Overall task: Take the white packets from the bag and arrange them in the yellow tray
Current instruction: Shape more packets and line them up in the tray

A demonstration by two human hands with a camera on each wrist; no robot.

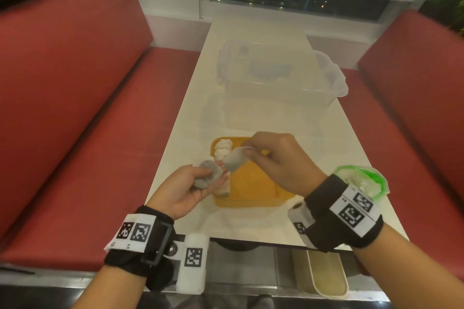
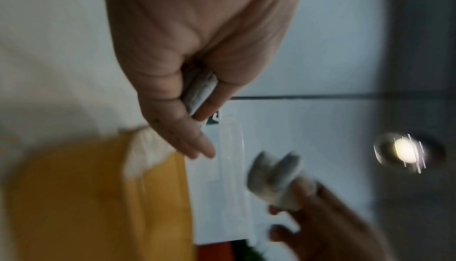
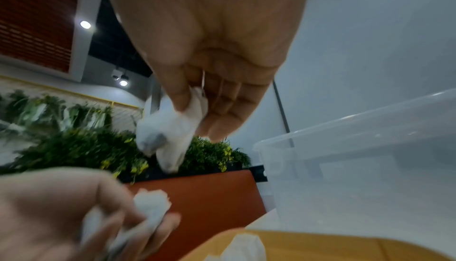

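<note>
Red booth seats flank both sides of a long white counter that runs away toward a window. On the far half of the counter stands a clear plastic storage bin, nearly washed out in the head view and plainly see-through in the right wrist view. Just near of it lies the yellow tray, its rim at the near side bare; white packets stand in a column along the tray's left wall, from the far corner toward the near one. To the right of the tray, close to the counter's right edge, sits the bag, clear with a green rim and white contents inside.

Above the tray's left side both hands meet. The left hand, palm up, has its grip curled round a small bunch of packets; how many cannot be told. The right hand, knuckles up, pinches between thumb and fingertips 1 packet, which hangs down from the pinch with a dark patch showing through its paper. That packet is just beside the left hand's bunch; whether they touch cannot be told. Both wrists wear black straps with printed square markers. The left wrist view is badly blurred.
</note>
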